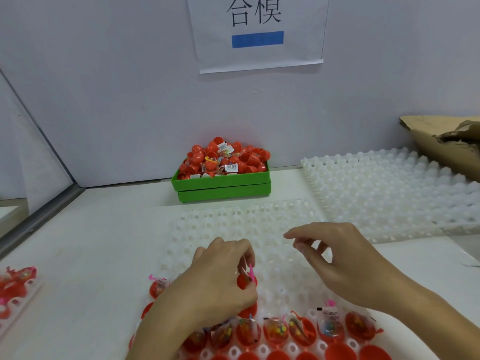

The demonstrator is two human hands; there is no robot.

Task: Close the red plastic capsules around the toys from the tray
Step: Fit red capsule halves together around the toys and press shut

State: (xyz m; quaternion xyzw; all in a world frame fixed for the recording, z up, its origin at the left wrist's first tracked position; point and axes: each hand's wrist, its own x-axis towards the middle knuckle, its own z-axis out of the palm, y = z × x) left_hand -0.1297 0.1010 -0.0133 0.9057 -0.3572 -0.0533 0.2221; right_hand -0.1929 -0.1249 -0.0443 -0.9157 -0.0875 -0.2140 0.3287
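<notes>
On the bench [91, 242], a dimpled tray [233, 224] lies nearest the person, its near rows holding open capsule halves [275, 331] with bagged toys in them. The left hand [215, 281] is over the tray's left part, pinching a capsule [242, 281]; the right hand [345, 263] hovers to its right. Behind the tray, against the wall, a bin [223, 188] is heaped with capsules. A second tray [389, 193] lies to the right, cardboard [441, 146] behind it. More filled capsules [15, 284] sit at far left. A paper sign [257, 32] hangs above the bin

Wall paper sheet [258, 32]: "合模"; toy-bag labels unreadable.
</notes>
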